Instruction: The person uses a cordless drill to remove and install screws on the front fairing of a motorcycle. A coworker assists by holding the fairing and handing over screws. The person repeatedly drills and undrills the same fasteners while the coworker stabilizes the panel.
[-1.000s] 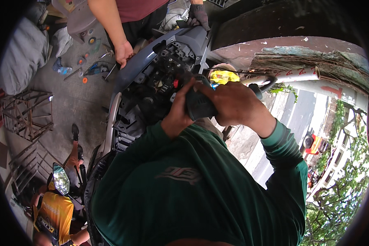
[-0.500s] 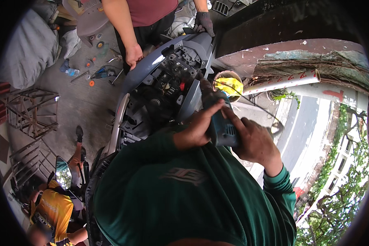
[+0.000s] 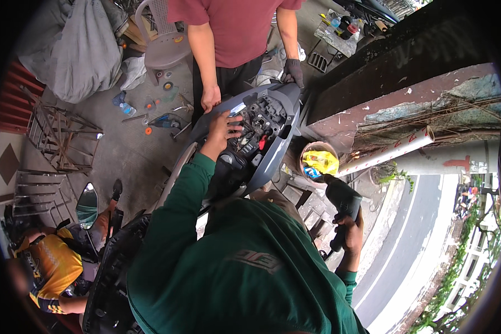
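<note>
A grey motorcycle (image 3: 273, 161) stands ahead of me, its seat off and the dark inner parts and wiring bare. My left hand (image 3: 224, 131) reaches over its left side panel, fingers spread over the open bay, with nothing seen in them. Out to the right, away from the motorcycle, my right hand (image 3: 352, 229) grips a dark teal power drill (image 3: 343, 196) by its handle, nose toward a bucket. Across from me, a person in a maroon shirt (image 3: 236, 33) rests a bare hand (image 3: 210, 98) and a gloved hand (image 3: 293, 73) on the motorcycle's body.
Beyond the drill stands a bucket (image 3: 303, 165) with a yellow bag in it, near a white pipe (image 3: 389, 151). Tools and a bottle (image 3: 127, 109) lie on the floor at left, by a metal frame (image 3: 61, 133). A person in yellow (image 3: 55, 267) is at lower left.
My left hand has left the drill and moved left onto the motorcycle. My right hand has carried the drill away to the right and lower. The view has shifted.
</note>
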A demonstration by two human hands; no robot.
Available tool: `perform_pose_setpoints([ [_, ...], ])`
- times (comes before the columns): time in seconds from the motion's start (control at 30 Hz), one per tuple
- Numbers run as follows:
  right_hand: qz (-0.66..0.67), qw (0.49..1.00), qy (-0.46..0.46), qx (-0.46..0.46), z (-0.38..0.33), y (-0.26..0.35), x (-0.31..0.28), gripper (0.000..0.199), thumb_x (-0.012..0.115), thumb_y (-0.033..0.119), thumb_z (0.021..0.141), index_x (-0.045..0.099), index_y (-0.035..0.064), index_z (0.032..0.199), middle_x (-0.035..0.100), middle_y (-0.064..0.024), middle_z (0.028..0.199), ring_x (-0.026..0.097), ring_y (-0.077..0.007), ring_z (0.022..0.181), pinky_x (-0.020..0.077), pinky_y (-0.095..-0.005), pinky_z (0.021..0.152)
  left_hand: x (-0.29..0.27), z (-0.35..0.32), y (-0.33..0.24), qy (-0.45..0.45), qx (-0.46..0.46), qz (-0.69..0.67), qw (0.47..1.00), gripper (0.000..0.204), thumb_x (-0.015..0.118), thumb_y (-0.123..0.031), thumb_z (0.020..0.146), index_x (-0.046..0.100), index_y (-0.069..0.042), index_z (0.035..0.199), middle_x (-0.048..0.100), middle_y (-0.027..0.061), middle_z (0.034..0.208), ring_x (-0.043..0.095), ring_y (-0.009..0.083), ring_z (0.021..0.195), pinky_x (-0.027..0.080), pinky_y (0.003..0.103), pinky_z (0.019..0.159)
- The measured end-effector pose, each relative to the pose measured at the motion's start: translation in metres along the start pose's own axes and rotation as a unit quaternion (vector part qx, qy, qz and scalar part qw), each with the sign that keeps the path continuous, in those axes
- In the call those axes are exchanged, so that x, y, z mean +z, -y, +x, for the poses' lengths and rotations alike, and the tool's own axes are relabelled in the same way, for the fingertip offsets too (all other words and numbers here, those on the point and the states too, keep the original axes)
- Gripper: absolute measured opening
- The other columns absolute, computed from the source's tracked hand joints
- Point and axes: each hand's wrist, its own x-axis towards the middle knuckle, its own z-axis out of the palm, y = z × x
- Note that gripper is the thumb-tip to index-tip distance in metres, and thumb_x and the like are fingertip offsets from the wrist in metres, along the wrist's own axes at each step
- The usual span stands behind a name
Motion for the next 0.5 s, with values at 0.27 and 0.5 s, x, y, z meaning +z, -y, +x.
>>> perform_pose_setpoints([
  [0.27, 0.104, 0.988, 0.023, 0.115, 0.041, -0.073, -0.02, 0.05, 0.064, 0.01, 0.08, 0.055, 0.0045, 0.128, 0.069, -0.0135, 0.091, 0.072, -0.026, 0.074, 0.0588, -0.037, 0.057, -0.025, -0.062, 0.138, 0.001, 0.114, 0.269, 0.956, 0.036, 0.073, -0.035, 0.103, 0.069, -0.006, 0.124, 0.076, 0.0063, 0.102, 0.071, 0.019, 0.081, 0.057, 0.035, 0.071],
  [0.5, -0.021, 0.989, 0.109, 0.099, 0.084, -0.121, -0.036, 0.06, 0.064, 0.011, 0.084, 0.053, 0.0041, 0.142, 0.069, -0.0123, 0.088, 0.069, -0.0223, 0.066, 0.0565, -0.0354, 0.054, -0.018, -0.115, 0.208, -0.143, 0.414, 0.499, 0.747, 0.031, 0.079, -0.019, 0.093, 0.069, -0.004, 0.119, 0.065, 0.0176, 0.116, 0.065, 0.0403, 0.111, 0.053, 0.049, 0.096],
])
